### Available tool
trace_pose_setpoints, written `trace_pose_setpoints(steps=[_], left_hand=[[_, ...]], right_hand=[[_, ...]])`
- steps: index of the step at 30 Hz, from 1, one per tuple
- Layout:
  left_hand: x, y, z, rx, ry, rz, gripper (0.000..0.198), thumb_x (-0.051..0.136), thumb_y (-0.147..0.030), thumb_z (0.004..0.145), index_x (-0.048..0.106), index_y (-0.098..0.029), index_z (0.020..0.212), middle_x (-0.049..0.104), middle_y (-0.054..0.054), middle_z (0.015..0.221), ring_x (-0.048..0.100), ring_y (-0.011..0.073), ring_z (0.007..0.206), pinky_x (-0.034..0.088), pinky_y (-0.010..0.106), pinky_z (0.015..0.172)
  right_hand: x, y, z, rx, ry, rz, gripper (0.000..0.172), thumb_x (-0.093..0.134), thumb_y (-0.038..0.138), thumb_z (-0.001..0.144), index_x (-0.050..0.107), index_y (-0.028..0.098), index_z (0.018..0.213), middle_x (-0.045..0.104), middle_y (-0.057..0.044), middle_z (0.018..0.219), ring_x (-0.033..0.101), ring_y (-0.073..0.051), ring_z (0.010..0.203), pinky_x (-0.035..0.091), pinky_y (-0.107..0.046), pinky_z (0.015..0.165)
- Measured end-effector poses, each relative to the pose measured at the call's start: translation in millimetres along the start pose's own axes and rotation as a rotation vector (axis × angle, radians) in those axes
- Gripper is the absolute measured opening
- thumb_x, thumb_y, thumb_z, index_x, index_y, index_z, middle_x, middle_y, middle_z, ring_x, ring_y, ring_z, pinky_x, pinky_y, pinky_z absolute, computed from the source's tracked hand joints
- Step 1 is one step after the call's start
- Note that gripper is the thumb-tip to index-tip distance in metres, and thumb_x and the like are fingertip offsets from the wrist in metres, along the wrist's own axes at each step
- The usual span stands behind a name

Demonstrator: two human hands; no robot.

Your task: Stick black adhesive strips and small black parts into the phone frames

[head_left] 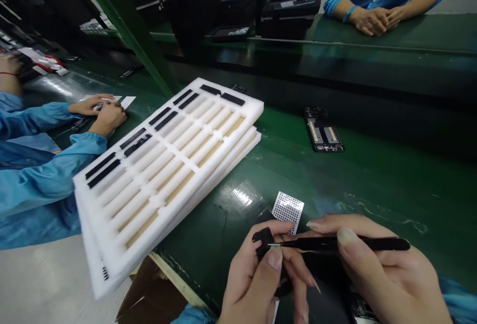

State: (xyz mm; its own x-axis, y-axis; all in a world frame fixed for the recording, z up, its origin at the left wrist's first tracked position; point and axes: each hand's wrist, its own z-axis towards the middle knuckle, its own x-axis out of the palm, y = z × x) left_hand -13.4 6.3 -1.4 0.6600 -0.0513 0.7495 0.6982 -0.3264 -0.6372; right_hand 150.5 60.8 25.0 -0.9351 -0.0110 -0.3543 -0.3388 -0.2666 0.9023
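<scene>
My left hand (257, 274) pinches a small black part (263, 240) between thumb and fingers at the bottom centre. My right hand (376, 269) grips black tweezers (335, 243) whose tip touches that part. Just beyond my fingers a small white sheet with a grid of dots (287, 208) lies on the green bench (354, 185). A stack of white foam trays (167, 165) with rows of slots, some holding black strips, sits to the left. A black opened phone frame (323, 132) lies farther out on the bench.
A co-worker in a blue sleeve (48, 165) works at the left, hands on a white card (124, 101). Another person's clasped hands (372, 18) rest across the bench at the top right. Black boxes (288, 13) stand at the back. A green post (130, 26) slants behind the trays.
</scene>
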Motion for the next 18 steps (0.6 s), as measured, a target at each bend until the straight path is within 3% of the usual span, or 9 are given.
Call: trace_pose_setpoints(steps=[6, 12, 15, 18], left_hand=[[4.5, 3, -6, -0.005, -0.027, -0.015, 0.029, 0.054, -0.033, 0.102, 0.061, -0.025, 0.129, 0.069, 0.003, 0.093, 0.064, 0.0081, 0.063, 0.051, 0.02, 0.055], [8.2, 11, -4, 0.082, -0.046, -0.054, 0.031, 0.049, -0.034, 0.103, 0.064, -0.022, 0.126, 0.074, 0.01, 0.092, 0.063, 0.0109, 0.058, 0.051, 0.021, 0.052], [10.9, 10, -1, 0.056, -0.142, -0.076, 0.035, 0.044, -0.034, 0.103, 0.064, -0.018, 0.127, 0.074, 0.012, 0.088, 0.06, 0.0113, 0.053, 0.048, 0.021, 0.048], [10.7, 0, 5, 0.1, -0.353, -0.015, 0.031, 0.048, -0.033, 0.102, 0.063, -0.018, 0.124, 0.071, 0.008, 0.084, 0.056, 0.011, 0.052, 0.046, 0.021, 0.046]], right_hand=[[-4, 4, -3, -0.043, 0.019, -0.011, 0.033, 0.057, 0.041, 0.099, 0.08, 0.03, 0.079, 0.081, 0.001, 0.084, 0.078, -0.011, 0.07, 0.058, -0.005, 0.065], [-1, -1, -28, -0.077, 0.038, -0.058, 0.02, 0.056, 0.037, 0.1, 0.075, 0.038, 0.105, 0.081, 0.005, 0.093, 0.079, -0.014, 0.083, 0.061, -0.012, 0.073], [-5, -2, -29, -0.041, -0.027, -0.003, 0.022, 0.057, 0.045, 0.099, 0.077, 0.039, 0.104, 0.082, 0.003, 0.092, 0.078, -0.017, 0.086, 0.063, -0.019, 0.075], [-26, -18, -7, 0.073, -0.173, 0.124, 0.024, 0.058, 0.045, 0.098, 0.079, 0.034, 0.093, 0.081, -0.001, 0.089, 0.079, -0.022, 0.082, 0.065, -0.029, 0.076]])
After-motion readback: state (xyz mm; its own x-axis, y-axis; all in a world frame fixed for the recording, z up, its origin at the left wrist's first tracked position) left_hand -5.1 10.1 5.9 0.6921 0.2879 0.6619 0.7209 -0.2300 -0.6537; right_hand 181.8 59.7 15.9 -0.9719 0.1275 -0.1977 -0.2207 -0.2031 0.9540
